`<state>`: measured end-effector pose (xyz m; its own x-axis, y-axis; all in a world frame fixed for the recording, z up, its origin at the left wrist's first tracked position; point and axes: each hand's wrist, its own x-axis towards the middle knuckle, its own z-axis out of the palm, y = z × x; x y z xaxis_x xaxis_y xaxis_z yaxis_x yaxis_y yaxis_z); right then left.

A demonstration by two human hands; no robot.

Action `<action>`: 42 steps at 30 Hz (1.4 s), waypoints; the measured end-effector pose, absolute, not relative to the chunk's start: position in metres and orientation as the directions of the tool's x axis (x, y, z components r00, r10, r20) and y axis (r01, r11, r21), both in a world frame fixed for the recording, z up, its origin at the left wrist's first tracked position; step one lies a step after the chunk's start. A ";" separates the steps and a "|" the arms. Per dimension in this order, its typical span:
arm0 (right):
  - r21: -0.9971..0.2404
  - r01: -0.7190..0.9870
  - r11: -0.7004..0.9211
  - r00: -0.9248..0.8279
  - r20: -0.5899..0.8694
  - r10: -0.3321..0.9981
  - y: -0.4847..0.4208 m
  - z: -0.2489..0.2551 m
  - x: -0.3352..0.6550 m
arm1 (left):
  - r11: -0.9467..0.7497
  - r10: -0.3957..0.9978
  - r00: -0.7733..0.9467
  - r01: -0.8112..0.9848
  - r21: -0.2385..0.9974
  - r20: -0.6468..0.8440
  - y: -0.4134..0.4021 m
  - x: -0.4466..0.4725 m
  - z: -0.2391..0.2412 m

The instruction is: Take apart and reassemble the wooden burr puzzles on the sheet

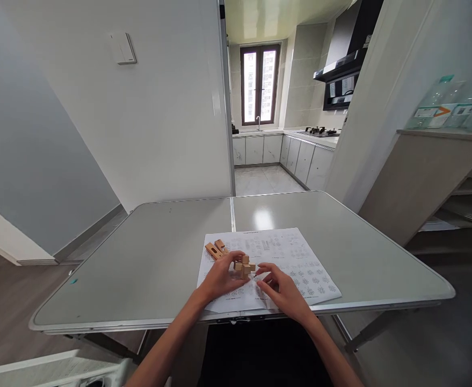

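While the left hand (219, 279) curls round the left side of a small wooden puzzle (244, 265), fingers pinching it just above the paper, the right hand (284, 290) sits just beside it on the right w/ fingers loosely bent and tips pointed at the block. Can't tell if those tips touch or grip the wood: too small. The puzzle is a knot of light wood bars crossing each other, held over the near-left part of a printed sheet (300, 258), btw. the two hands.

Two loose wooden pcs (216, 249) lie on the sheet's far-left corner, near the left hand but apart from it. The sheet is covered w/ rows of small diagrams and lies flat at the bench (159, 252) near edge, centre-right. Bench top is grey w/ a metal rim and a seam down the middle.

Bkgd: a kitchen w/ a window (260, 83) straight ahead, a wall switch (123, 48) upper left, water bottles (441, 107) on a shelf unit at right.
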<state>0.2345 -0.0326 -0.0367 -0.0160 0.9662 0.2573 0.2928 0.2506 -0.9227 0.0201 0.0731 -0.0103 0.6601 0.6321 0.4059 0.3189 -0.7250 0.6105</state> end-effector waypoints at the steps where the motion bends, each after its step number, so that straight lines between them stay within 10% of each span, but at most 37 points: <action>1: -0.921 0.298 0.249 -0.023 0.254 0.967 -0.033 -0.036 0.234 | -0.740 0.626 0.658 0.331 0.586 0.419 0.074 0.020 -0.011; 42: -0.890 0.395 0.227 0.026 0.258 0.966 -0.035 -0.034 0.232 | -0.917 0.379 0.791 0.253 0.307 0.480 0.070 0.028 -0.006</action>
<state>0.2319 -0.0353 -0.0343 0.0257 0.9658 0.2581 0.3947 0.2274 -0.8902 0.0276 0.0697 -0.0058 0.7909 0.3794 0.4801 0.2534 -0.9172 0.3074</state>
